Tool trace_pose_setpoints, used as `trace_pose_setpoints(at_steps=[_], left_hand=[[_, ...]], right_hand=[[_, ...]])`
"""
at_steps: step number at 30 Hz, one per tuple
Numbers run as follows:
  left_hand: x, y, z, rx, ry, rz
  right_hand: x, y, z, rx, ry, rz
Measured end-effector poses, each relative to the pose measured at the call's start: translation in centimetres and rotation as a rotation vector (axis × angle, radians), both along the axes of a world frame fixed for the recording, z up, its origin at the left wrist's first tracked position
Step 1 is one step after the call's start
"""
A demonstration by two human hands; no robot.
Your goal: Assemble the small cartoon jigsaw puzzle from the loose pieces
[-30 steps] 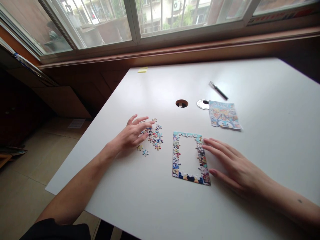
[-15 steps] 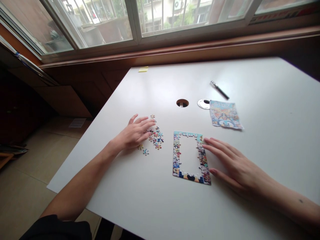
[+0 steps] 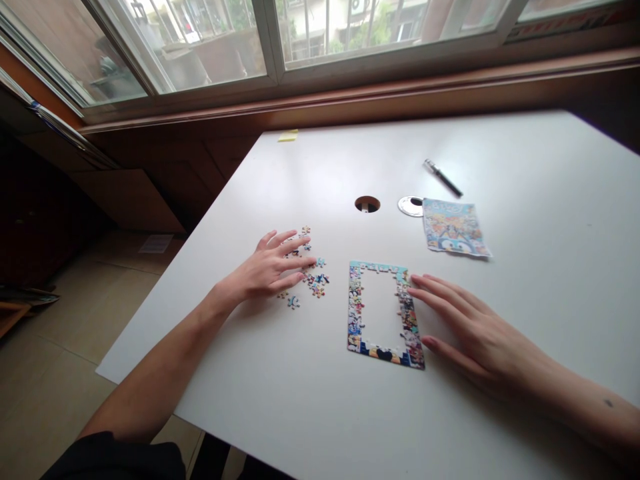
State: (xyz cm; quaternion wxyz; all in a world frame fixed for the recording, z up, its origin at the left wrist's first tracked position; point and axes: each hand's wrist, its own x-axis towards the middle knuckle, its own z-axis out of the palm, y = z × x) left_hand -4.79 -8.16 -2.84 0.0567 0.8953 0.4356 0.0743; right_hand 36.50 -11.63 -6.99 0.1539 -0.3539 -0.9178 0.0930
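My left hand (image 3: 270, 269), fingers spread, rests over a loose pile of small puzzle pieces (image 3: 319, 283) and hides part of it. A light-blue piece (image 3: 293, 302) lies just below that hand, and another single piece (image 3: 305, 230) sits beyond its fingertips. To the right is a rectangular puzzle frame (image 3: 355, 320), its colourful border joined and white tabletop showing through its middle. Along the frame's right edge lies my right hand (image 3: 463, 320), fingers stretched out with the fingertips at the border. It holds nothing.
A picture sheet (image 3: 454, 228) with a cartoon print lies behind my right hand, partly over a silver ring cover (image 3: 410, 206). Near it are a black pen (image 3: 443, 178) and a round hole (image 3: 367, 204) in the white table (image 3: 300, 393). A yellow note (image 3: 288, 136) sits at the far edge.
The fingers of my left hand have spread wider over the pile, and some pieces under them have shifted. My right hand stays beside the puzzle frame. The whole view has moved slightly.
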Motion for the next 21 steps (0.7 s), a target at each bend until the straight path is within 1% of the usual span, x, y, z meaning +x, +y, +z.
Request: trace_pose_setpoints(at_steps=[6,9,11,14,15,19,21], left_hand=[[-0.9,-0.1,0.6,0.027,-0.099,0.04],[-0.9,-0.2,0.7,0.04,-0.107,0.064],[-0.5,-0.4,0.8,0.023,-0.105,0.033],[0.2,-0.8,0.9,-0.018,-0.104,-0.077],[0.4,-0.9,1.0,-0.018,-0.102,-0.093],[0.7,-1.0,1.0,0.018,-0.096,-0.039],[0.9,-1.1,1.0,-0.003,-0.087,-0.058]], right_hand=[[0.0,0.1,-0.1,0.003,0.012,0.0],[0.0,0.1,-0.1,0.008,0.012,0.002],[0.0,0.0,-0.1,0.009,0.007,0.004],[-0.1,0.0,0.0,0.013,-0.005,0.007],[-0.1,0.0,0.0,0.017,-0.007,0.007],[-0.1,0.0,0.0,0.03,-0.009,0.01],[-0.1,0.1,0.0,0.03,-0.01,0.015]])
